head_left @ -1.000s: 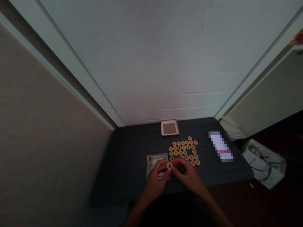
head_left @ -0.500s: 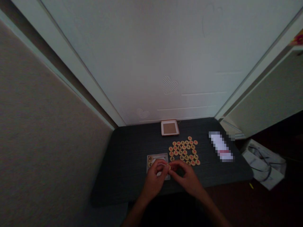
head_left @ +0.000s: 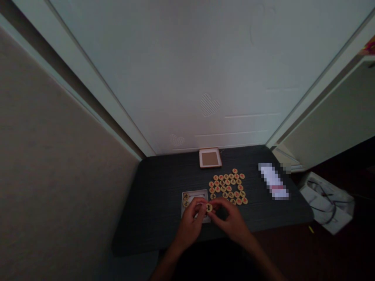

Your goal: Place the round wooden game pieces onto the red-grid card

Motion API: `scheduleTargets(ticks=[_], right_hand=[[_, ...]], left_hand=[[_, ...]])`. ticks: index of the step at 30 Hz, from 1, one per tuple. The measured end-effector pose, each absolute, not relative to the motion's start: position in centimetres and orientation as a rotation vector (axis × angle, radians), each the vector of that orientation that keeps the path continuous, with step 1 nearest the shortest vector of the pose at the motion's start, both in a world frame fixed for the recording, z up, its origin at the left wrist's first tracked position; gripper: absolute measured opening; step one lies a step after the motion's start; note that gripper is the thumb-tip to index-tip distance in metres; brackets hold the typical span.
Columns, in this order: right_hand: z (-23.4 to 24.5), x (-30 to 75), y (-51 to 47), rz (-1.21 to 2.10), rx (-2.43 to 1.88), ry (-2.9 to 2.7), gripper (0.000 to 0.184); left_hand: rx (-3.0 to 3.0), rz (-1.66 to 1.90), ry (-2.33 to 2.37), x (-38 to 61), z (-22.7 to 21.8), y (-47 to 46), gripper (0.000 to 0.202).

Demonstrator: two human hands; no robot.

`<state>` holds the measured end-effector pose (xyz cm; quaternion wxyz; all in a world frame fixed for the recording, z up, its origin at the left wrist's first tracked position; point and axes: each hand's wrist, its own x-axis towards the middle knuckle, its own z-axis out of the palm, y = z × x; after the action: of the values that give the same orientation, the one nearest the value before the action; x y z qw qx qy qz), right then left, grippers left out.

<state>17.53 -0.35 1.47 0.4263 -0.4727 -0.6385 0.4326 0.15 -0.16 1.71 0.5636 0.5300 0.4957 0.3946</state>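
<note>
A round wooden Chinese chess piece (head_left: 209, 207) with a black character is pinched between my two hands, its marked face turned up. My left hand (head_left: 191, 220) has its thumb and fingers at the left edge of the piece, and my right hand (head_left: 230, 218) grips from the right. Beneath them sits a shallow white box (head_left: 197, 192), partly covered by my left hand. Two black-marked pieces (head_left: 186, 200) lie at its left side. Just to the right, several red- and black-marked chess pieces (head_left: 227, 182) are spread in rough rows on the table, some hidden behind my right hand.
The dark table (head_left: 155, 195) stands against a white door panel (head_left: 187, 78). At its back edge is a box lid (head_left: 210, 158) with a brown inside. A blurred white item (head_left: 274, 181) lies at the right. Beside the table stands a white container (head_left: 328, 207) with cables.
The chess piece between my hands has been turned so its black character now faces up; before, it showed only edge-on. My hands stay in nearly the same place.
</note>
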Motion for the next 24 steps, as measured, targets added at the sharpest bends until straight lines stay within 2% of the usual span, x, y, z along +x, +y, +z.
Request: scheduleTargets(ticks=[17,24], right_hand=[[0.8,18.0,-0.3,1.161,-1.187,-1.542,0.025],[0.1,18.4,0.0,1.155,-1.230,-1.450,0.020]], left_hand=[[1.371,0.881,1.162,-0.6,2.3,-0.1,0.026],[1.376,0.905,1.258,-2.7,1.8,0.9,0.029]])
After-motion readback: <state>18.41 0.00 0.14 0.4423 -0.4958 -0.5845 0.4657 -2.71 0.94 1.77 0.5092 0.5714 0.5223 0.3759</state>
